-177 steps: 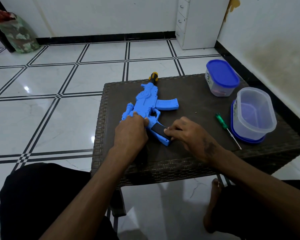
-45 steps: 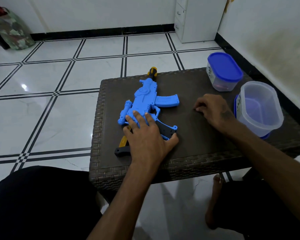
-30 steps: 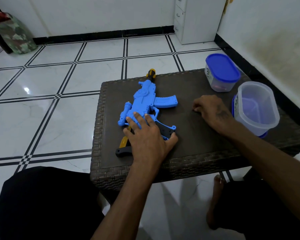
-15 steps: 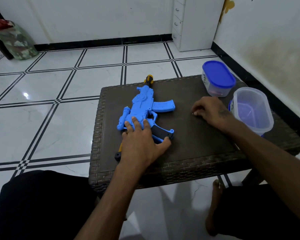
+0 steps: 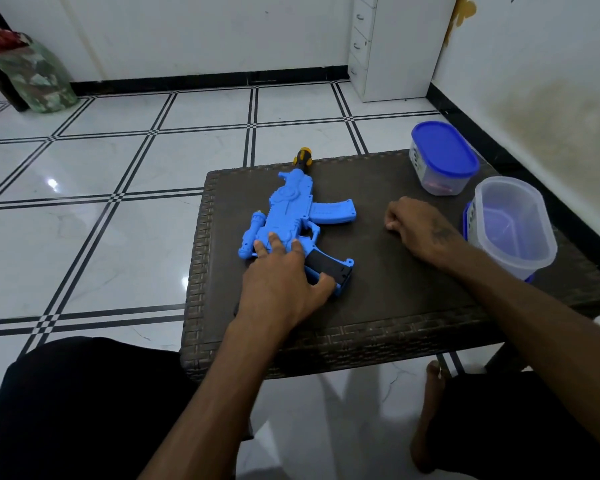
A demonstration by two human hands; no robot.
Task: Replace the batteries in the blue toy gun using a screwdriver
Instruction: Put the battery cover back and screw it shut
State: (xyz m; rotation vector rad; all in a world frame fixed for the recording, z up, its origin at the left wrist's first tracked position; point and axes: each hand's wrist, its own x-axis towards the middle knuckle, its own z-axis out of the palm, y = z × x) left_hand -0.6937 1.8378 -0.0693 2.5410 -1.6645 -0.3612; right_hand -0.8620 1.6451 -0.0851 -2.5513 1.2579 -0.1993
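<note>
The blue toy gun (image 5: 291, 209) lies flat on the dark wicker table (image 5: 395, 306), its yellow-and-black muzzle at the far edge. A black panel (image 5: 326, 266) shows on its grip. My left hand (image 5: 281, 282) presses on the gun's rear body with straight fingers, the thumb beside the grip. My right hand (image 5: 420, 230) rests on the table to the right of the gun, its fingers curled down. No screwdriver is in sight; that hand and forearm cover the spot where the green one lay.
A closed tub with a blue lid (image 5: 442, 157) stands at the table's far right. A clear tub (image 5: 513, 226) sits nearer on its own blue lid, just right of my right hand. A white drawer cabinet (image 5: 392, 46) stands by the wall, with tiled floor to the left.
Since 5.9 s ago my right hand left the gun's grip and went right, over the screwdriver's place. My left hand flattened on the gun. Over the last second both hands stay put.
</note>
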